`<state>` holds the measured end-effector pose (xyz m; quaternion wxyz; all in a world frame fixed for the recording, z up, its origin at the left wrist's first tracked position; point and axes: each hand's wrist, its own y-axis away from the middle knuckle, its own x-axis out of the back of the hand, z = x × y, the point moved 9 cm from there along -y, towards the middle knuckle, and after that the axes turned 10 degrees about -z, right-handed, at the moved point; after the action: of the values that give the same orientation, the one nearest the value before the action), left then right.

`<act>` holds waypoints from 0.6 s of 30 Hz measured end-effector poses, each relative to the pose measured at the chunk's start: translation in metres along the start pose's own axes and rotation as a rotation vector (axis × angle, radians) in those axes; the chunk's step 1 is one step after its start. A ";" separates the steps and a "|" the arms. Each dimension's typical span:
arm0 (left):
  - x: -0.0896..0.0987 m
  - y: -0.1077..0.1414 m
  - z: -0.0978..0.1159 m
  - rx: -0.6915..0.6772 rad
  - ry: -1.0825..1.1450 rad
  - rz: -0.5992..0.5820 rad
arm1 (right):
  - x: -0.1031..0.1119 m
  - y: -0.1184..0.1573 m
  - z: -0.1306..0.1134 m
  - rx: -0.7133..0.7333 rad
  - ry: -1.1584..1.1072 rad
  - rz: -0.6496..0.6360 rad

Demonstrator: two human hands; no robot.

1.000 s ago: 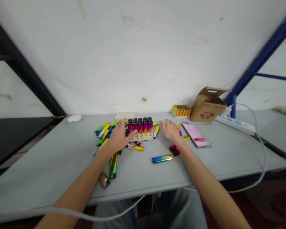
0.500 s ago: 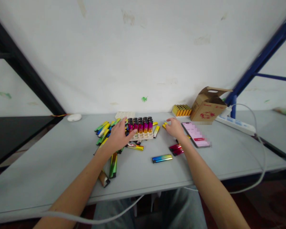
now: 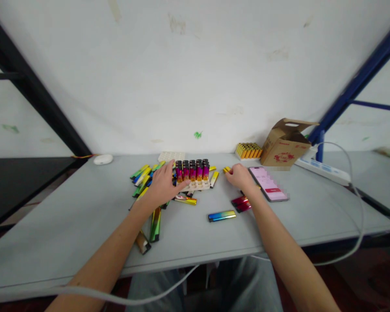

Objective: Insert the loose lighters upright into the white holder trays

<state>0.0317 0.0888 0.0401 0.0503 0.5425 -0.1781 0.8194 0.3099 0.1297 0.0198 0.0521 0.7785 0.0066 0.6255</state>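
Observation:
My left hand (image 3: 162,186) has its fingers apart at the left side of a white holed tray (image 3: 199,186), where purple lighters (image 3: 193,171) with black tops stand upright in rows. Its thumb reaches along the tray's front left. To the right of the tray, my right hand (image 3: 238,177) has its fingers closed at a yellow lighter (image 3: 226,169) on the table; the fingertips are partly hidden. Loose coloured lighters (image 3: 155,225) lie around and below my left hand. A blue and yellow lighter (image 3: 222,216) and red lighters (image 3: 241,204) lie nearer the front edge.
A phone (image 3: 268,184) lies right of my right hand. Behind stand a tray of yellow-orange lighters (image 3: 249,151) and an open cardboard box (image 3: 284,145). A power strip (image 3: 326,171) with a white cable is at the right. A white case (image 3: 103,159) sits far left.
My right hand's fingers have drawn closer together at the yellow lighter. My left hand stays beside the tray; the whole view has shifted slightly.

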 end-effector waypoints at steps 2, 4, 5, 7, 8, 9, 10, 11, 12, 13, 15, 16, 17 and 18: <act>0.003 0.001 0.001 0.006 0.030 0.015 | 0.000 -0.002 0.000 0.015 -0.017 0.020; 0.009 0.002 0.004 -0.008 0.064 0.051 | 0.003 -0.003 -0.001 0.035 -0.088 0.048; 0.013 0.003 0.006 -0.028 0.082 0.086 | 0.005 -0.004 -0.002 0.051 -0.152 0.066; 0.025 0.006 0.012 -0.089 0.113 0.193 | 0.010 -0.005 -0.004 0.097 -0.362 0.104; 0.031 0.008 0.015 -0.122 0.123 0.254 | 0.012 -0.005 -0.005 0.122 -0.520 0.116; 0.037 0.010 0.016 -0.152 0.130 0.310 | 0.012 -0.006 -0.006 0.144 -0.710 0.112; 0.042 0.012 0.017 -0.172 0.131 0.359 | 0.011 -0.006 -0.007 0.168 -0.915 0.088; 0.046 0.014 0.017 -0.182 0.126 0.399 | 0.008 -0.006 -0.010 0.194 -1.114 0.050; 0.049 0.015 0.016 -0.181 0.119 0.430 | 0.006 -0.006 -0.014 0.218 -1.288 0.006; 0.051 0.015 0.015 -0.173 0.111 0.452 | 0.003 -0.005 -0.019 0.244 -1.423 -0.042; 0.053 0.016 0.013 -0.159 0.095 0.473 | 0.001 -0.001 -0.030 0.287 -1.583 -0.131; 0.054 0.016 0.012 -0.156 0.090 0.476 | 0.000 0.001 -0.033 0.298 -1.634 -0.164; 0.054 0.016 0.012 -0.155 0.087 0.476 | -0.001 0.003 -0.036 0.297 -1.680 -0.191; 0.054 0.016 0.012 -0.155 0.085 0.475 | -0.001 0.004 -0.038 0.292 -1.722 -0.210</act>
<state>0.0163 0.0640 0.0897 -0.0948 0.4450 -0.3605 0.8142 0.2726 0.1279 0.0270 -0.0039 0.9740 0.1165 -0.1942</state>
